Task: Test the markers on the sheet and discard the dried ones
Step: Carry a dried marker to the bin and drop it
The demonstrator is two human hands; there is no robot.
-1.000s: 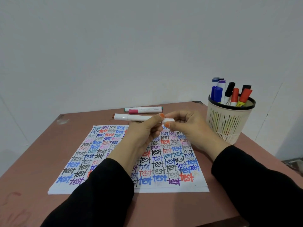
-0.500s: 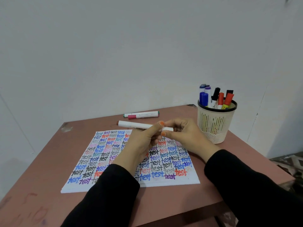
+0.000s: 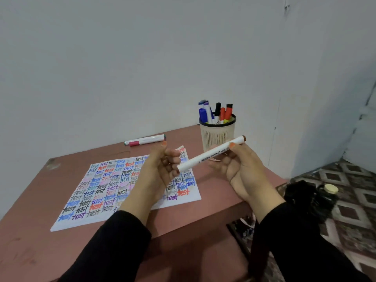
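While the right hand [image 3: 242, 169] pinches the white marker [image 3: 209, 154], which is tilted in the air between the sheet [image 3: 105, 188] and the far-right pen cup [image 3: 216, 137], the left hand [image 3: 160, 165] curls at its near end. I cannot tell whether it grips anything. Uncapping cleanly likely needs a firm barrel hold and a straight pull.

A reddish-brown desk [image 3: 30, 251] stands pushed against a plain, pale grey wall [image 3: 142, 58], which rises behind it, evenly and softly lit. The desk's far left corner carries a pale scuff [image 3: 53, 164]. Under the desk's near edge a lower surface [image 3: 193, 261] of the same colour shows. To the right of the desk a second pale wall [image 3: 335, 98] meets the first, and below it lies a floor [image 3: 356, 210] patterned in dark and light diamonds. On that floor, just right of the desk, sits a dark jar [image 3: 325, 197] with a cream lid.
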